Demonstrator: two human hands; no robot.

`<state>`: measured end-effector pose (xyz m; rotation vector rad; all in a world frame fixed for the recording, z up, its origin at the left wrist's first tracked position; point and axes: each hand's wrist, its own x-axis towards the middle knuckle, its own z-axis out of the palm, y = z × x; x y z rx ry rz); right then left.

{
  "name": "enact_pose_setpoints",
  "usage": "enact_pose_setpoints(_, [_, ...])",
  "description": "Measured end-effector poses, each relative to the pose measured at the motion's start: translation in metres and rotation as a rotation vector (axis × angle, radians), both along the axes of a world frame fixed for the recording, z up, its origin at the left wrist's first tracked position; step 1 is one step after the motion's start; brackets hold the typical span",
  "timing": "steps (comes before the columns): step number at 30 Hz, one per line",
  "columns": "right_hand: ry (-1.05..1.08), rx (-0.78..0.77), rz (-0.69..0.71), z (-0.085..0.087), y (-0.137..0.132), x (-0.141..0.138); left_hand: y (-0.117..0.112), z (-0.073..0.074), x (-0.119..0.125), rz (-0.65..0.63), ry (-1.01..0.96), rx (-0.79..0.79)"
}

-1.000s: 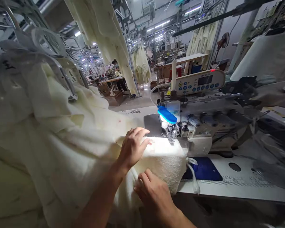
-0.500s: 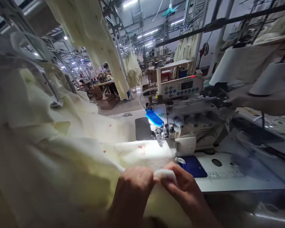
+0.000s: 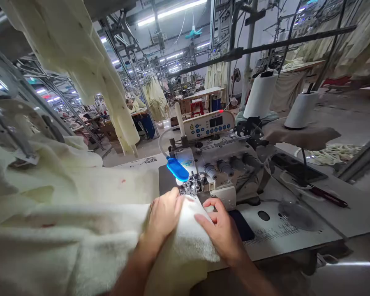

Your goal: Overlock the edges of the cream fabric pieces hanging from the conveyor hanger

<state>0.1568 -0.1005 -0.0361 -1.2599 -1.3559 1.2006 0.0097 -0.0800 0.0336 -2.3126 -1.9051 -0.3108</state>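
Observation:
A cream fleecy fabric piece (image 3: pixel 191 234) with small reddish spots lies before the sewing machine (image 3: pixel 228 164), its far corner at the presser foot (image 3: pixel 191 187). My left hand (image 3: pixel 163 213) grips the fabric from above, close to the needle area, with its fingertips partly hidden. At the right edge of the cloth is my right hand (image 3: pixel 220 230). Its thumb rests on top and the fingers curl at the edge, holding it. A blue lamp cover (image 3: pixel 177 168) sits just above the presser foot, and light falls on the cloth there.
More cream fabric (image 3: pixel 64 193) spreads over the left side, and a garment (image 3: pixel 101 78) hangs overhead. Thread cones (image 3: pixel 261 95) stand at the right behind the machine. A dark red-handled tool (image 3: pixel 328 195) lies on the table (image 3: pixel 296 246). The control panel (image 3: pixel 208 123) is at the back.
Both hands have moved forward with the fabric, from the table's front edge up to the presser foot. The rolled edge they pinched now lies flatter. The view has shifted right.

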Motion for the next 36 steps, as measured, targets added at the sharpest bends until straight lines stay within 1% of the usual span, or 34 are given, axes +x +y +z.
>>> enact_pose_setpoints(2, [0.052, 0.002, 0.064, -0.005, -0.006, 0.001, -0.004, -0.003, -0.003, -0.031, 0.016, -0.059])
enact_pose_setpoints(4, [0.068, 0.024, 0.116, -0.006, -0.015, 0.003, -0.012, -0.004, -0.005, -0.049, 0.036, -0.082])
enact_pose_setpoints(8, [-0.028, 0.079, 0.163, 0.001, -0.025, 0.008, -0.021, -0.007, -0.004, -0.060, 0.100, -0.054])
enact_pose_setpoints(11, [-0.072, 0.085, 0.174, 0.006, -0.018, 0.009, -0.013, -0.009, 0.001, -0.048, 0.151, -0.018])
enact_pose_setpoints(15, [-0.046, 0.048, 0.120, 0.010, 0.001, 0.006, 0.011, -0.006, 0.002, -0.031, 0.170, -0.018])
enact_pose_setpoints(17, [-0.009, 0.034, 0.088, 0.008, 0.003, 0.004, 0.013, -0.005, -0.002, -0.025, 0.159, -0.025])
enact_pose_setpoints(18, [0.013, 0.032, 0.073, 0.005, 0.000, 0.004, 0.009, -0.006, -0.004, -0.068, 0.138, 0.002])
enact_pose_setpoints(19, [0.039, 0.036, 0.075, 0.002, -0.006, 0.004, 0.001, -0.009, -0.006, -0.151, 0.106, 0.049])
enact_pose_setpoints(20, [0.069, 0.049, 0.088, -0.003, -0.014, 0.004, -0.009, -0.014, -0.007, -0.268, 0.063, 0.118])
enact_pose_setpoints(22, [0.107, 0.098, 0.103, -0.015, -0.031, 0.006, -0.033, -0.028, -0.007, -0.533, -0.035, 0.311])
enact_pose_setpoints(23, [0.105, 0.140, 0.079, -0.021, -0.038, 0.006, -0.044, -0.036, -0.005, -0.611, -0.082, 0.408])
enact_pose_setpoints(24, [0.091, 0.196, 0.027, -0.026, -0.042, 0.006, -0.052, -0.043, -0.003, -0.640, -0.144, 0.473])
enact_pose_setpoints(26, [0.052, 0.288, -0.126, -0.033, -0.042, 0.004, -0.063, -0.056, 0.001, -0.606, -0.289, 0.520])
enact_pose_setpoints(27, [0.047, 0.294, -0.155, -0.034, -0.038, 0.003, -0.066, -0.060, 0.002, -0.570, -0.351, 0.499])
enact_pose_setpoints(28, [0.060, 0.265, -0.129, -0.034, -0.034, 0.002, -0.068, -0.062, 0.003, -0.537, -0.395, 0.472])
enact_pose_setpoints(30, [0.101, 0.138, 0.052, -0.032, -0.030, 0.002, -0.071, -0.065, 0.003, -0.488, -0.409, 0.441])
enact_pose_setpoints(32, [0.093, 0.031, 0.225, -0.029, -0.035, 0.005, -0.076, -0.067, 0.003, -0.462, -0.408, 0.433])
enact_pose_setpoints(33, [0.067, 0.006, 0.258, -0.027, -0.042, 0.008, -0.079, -0.067, 0.004, -0.455, -0.426, 0.432])
enact_pose_setpoints(36, [-0.034, -0.024, 0.243, -0.021, -0.064, 0.019, -0.090, -0.067, 0.009, -0.433, -0.487, 0.437])
